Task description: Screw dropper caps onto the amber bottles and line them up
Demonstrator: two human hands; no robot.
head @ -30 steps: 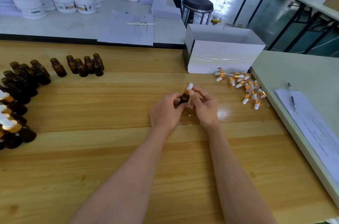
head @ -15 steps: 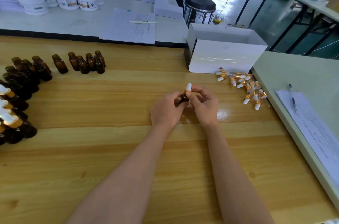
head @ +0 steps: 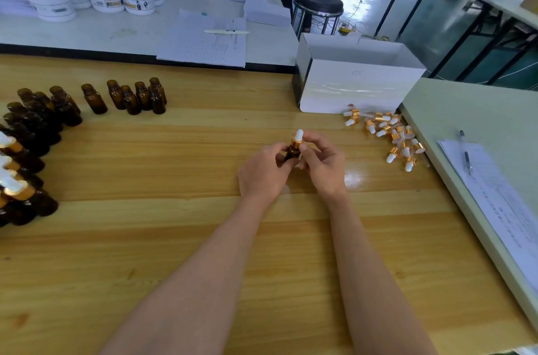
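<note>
At frame centre the amber bottle (head: 292, 154) is gripped by the left hand (head: 263, 172) to steady it — the dropper cap (head: 297, 140) is pinched by right hand (head: 323, 165) fingers (head: 305, 147), apparently for twisting.

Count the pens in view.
2. A white pen lies on the lined papers on the far white table; a dark pen lies on the papers on the green table at right. More could be hidden among the far clutter.
</note>
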